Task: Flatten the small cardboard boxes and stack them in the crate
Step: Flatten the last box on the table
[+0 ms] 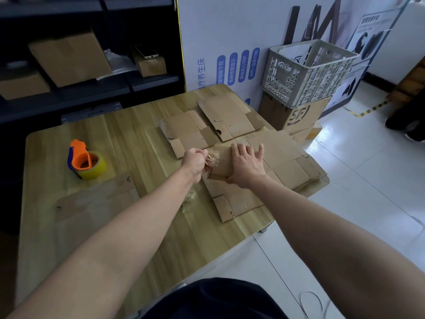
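Note:
A flattened cardboard box lies on the wooden table under my hands. My right hand presses flat on it with fingers spread. My left hand pinches a crumpled strip of clear tape at the box's left edge. Two more flattened boxes lie further back, and a larger flattened one sits to the right. The white plastic crate stands beyond the table's far right corner on a brown carton.
An orange tape dispenser with a yellowish roll stands on the table's left. Another cardboard sheet lies at the near left. A wad of clear tape rests by my left forearm. Dark shelves with boxes stand behind.

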`<state>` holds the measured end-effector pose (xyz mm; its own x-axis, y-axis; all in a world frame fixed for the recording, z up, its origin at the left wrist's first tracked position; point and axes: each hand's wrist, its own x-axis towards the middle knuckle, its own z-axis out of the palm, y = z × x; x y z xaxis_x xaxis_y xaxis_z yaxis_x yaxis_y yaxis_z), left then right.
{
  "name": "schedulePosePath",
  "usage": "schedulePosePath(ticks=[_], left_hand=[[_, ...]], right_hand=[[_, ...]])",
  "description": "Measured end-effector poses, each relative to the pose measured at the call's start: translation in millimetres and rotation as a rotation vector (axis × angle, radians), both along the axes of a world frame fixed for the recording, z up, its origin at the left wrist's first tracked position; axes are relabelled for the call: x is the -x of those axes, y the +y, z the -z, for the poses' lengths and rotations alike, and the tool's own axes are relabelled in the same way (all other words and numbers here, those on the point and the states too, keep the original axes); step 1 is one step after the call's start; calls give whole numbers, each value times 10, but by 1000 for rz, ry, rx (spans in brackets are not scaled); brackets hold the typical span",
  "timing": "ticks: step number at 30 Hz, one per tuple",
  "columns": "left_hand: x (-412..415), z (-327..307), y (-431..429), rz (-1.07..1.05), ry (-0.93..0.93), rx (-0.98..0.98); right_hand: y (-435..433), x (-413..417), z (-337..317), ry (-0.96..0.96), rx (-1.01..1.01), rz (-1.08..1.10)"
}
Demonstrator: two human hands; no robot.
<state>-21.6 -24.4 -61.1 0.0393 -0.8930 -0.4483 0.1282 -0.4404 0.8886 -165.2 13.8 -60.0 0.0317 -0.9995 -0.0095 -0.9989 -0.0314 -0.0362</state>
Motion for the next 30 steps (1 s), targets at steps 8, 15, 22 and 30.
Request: schedulePosePath(ticks=[8,15,22,30], left_hand=[[-82,49,-32,-291,-189,-5],[-759,187,-99,-423,-267,-120],[-919,309,17,-250,-587,179],[-813,757,341,617,-1084,217]], right_hand=[[-108,-93,-38,-115,32,-73],[-35,388,-55,-223,-34,-13],[-92,359,-37,-155,-12,90],[-93,254,1,-189,-38,91]])
